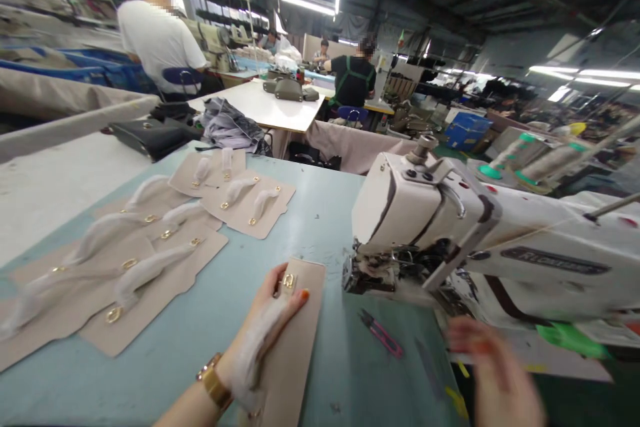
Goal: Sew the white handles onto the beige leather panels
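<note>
My left hand [270, 313] lies on a beige leather panel [295, 353] on the pale blue table [310, 213]. Its fingers curl around a white foam-wrapped strap [253, 353], and the fingertips touch a gold buckle [289, 280] at the panel's far end. My right hand [493, 373] hovers at the lower right, smeared by motion, below the white sewing machine [450, 227]. Nothing shows in it. Pink thread snips [381, 333] lie on the table between the two hands.
Several matching beige panels [150, 260] with wrapped straps and gold buckles lie spread at the left. A black bag [150, 137] sits beyond them. Thread cones [525, 160] stand behind the machine. Other people sit at tables in the background.
</note>
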`<state>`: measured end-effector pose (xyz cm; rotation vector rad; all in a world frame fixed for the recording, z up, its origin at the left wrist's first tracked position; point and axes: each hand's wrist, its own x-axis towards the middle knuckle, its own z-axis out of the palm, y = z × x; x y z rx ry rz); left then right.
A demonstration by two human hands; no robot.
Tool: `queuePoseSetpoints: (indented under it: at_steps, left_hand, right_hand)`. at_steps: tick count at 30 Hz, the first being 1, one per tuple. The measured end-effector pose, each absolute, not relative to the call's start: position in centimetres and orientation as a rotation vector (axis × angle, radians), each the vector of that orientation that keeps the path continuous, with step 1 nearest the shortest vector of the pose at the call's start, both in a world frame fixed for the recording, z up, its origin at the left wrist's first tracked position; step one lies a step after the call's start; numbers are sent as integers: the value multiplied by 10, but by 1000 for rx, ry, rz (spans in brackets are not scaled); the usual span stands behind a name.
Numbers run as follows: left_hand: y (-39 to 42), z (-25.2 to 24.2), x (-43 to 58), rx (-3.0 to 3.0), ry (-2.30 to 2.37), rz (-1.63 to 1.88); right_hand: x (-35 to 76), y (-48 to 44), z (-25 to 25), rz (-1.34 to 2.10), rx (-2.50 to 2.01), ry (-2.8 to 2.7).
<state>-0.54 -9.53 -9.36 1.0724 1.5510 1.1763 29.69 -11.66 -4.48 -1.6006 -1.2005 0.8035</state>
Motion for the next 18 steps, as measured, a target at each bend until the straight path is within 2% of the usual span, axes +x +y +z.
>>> queuePoseSetpoints:
  at_steps: [4, 6, 9, 12, 15, 18]
  left_hand:
    - [-111, -105, -20, 1213, 1486, 1150]
    - [-125, -110, -42, 1353, 1619, 1178]
    - [-146, -116, -97, 1563, 2077, 1302]
    - [-159, -121, -162, 1596, 2483, 1238]
    - [-158, -121, -204, 1410, 2576, 1095]
    - [-151, -118, -203, 1319, 2490, 1055]
  right_hand:
    - [187, -136, -128, 1753, -1334, -1336]
    - [148, -132, -143, 1938, -1212, -1417]
    - [118, -85, -132, 1813, -1202, -1392]
    - [102, -22, -115, 1666, -1169, -1164]
    - [94, 7, -114, 1725, -1121, -974]
    - [102, -11, -129, 1788, -1157, -1044]
